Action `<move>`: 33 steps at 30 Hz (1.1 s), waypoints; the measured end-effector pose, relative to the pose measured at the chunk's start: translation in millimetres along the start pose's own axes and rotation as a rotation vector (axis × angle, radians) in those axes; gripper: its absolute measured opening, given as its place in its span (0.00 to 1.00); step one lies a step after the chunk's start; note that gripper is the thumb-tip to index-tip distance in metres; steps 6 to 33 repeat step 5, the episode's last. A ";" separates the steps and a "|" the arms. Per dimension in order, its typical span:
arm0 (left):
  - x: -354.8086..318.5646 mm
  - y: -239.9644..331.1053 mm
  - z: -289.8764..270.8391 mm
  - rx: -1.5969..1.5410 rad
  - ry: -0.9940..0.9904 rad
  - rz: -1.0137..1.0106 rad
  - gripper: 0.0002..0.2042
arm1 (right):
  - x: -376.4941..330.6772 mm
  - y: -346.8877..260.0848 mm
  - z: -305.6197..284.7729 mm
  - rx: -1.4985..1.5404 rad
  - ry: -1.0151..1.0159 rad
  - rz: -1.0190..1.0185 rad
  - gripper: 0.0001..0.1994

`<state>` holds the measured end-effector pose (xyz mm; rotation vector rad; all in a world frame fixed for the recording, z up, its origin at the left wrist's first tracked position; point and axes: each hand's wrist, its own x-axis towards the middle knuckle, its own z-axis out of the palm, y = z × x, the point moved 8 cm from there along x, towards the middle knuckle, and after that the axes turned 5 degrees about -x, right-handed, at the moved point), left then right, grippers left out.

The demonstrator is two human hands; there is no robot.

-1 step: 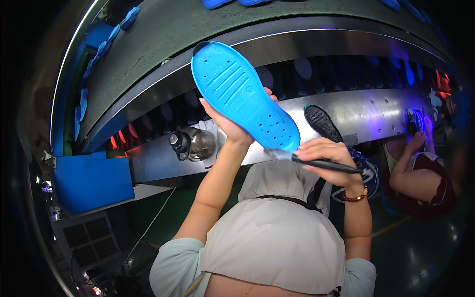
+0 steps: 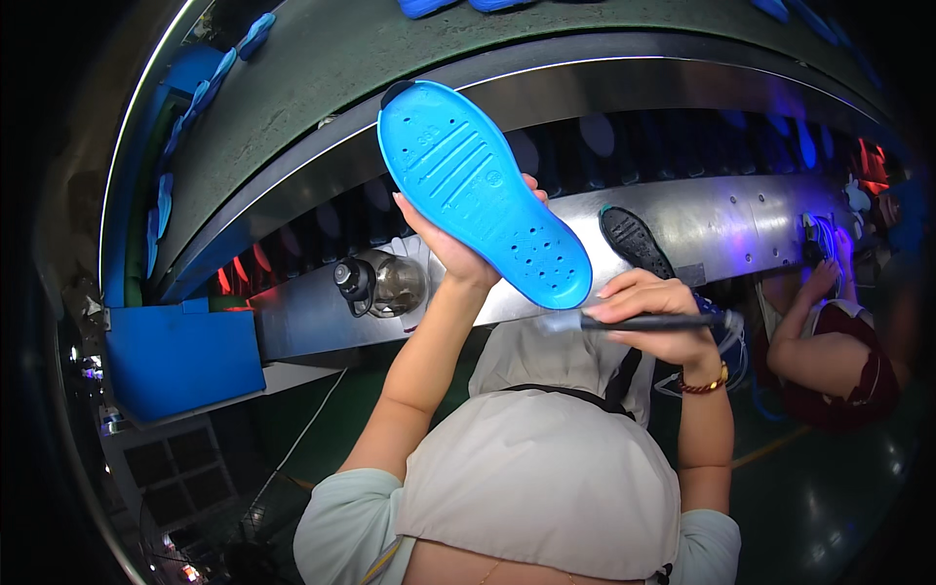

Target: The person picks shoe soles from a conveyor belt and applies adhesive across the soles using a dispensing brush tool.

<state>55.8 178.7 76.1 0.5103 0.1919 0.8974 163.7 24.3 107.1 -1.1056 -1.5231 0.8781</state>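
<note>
My left hand point(image 2: 458, 249) holds up a bright blue shoe sole point(image 2: 478, 190), wrapped round its middle from behind. Ridges cross the sole's wide upper end, small holes dot its lower end, and a black piece shows at the top left edge. My right hand point(image 2: 653, 312) grips a black-handled brush point(image 2: 663, 322) lying almost level. Its pale tip is smeared by motion just below the sole's lower end, seemingly apart from it. Behind my right hand, a dark sole point(image 2: 636, 242) with a teal edge lies on the metal ledge point(image 2: 702, 219).
A clear bottle with a black lid point(image 2: 385, 283) stands on the ledge at left, near a blue box point(image 2: 185, 361). Beyond runs a green conveyor belt point(image 2: 322, 73) carrying blue soles point(image 2: 429, 8). Red-lit and dark soles hang beneath it. Another person's arm point(image 2: 804, 302) works at right.
My right hand has tipped the brush level and drawn its tip slightly down from the sole's lower end. The left hand and the blue sole have stayed nearly still.
</note>
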 end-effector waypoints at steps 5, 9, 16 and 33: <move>1.9 5.1 10.4 0.098 -0.117 0.024 0.50 | -0.8 25.3 -11.2 -0.065 0.233 0.113 0.13; 1.9 5.1 10.4 0.098 -0.117 0.024 0.50 | -0.8 25.3 -11.2 -0.065 0.233 0.113 0.13; 1.9 5.1 10.4 0.098 -0.117 0.024 0.50 | -0.8 25.3 -11.2 -0.065 0.233 0.113 0.13; 1.9 5.1 10.4 0.098 -0.117 0.024 0.50 | -0.8 25.3 -11.2 -0.065 0.233 0.113 0.13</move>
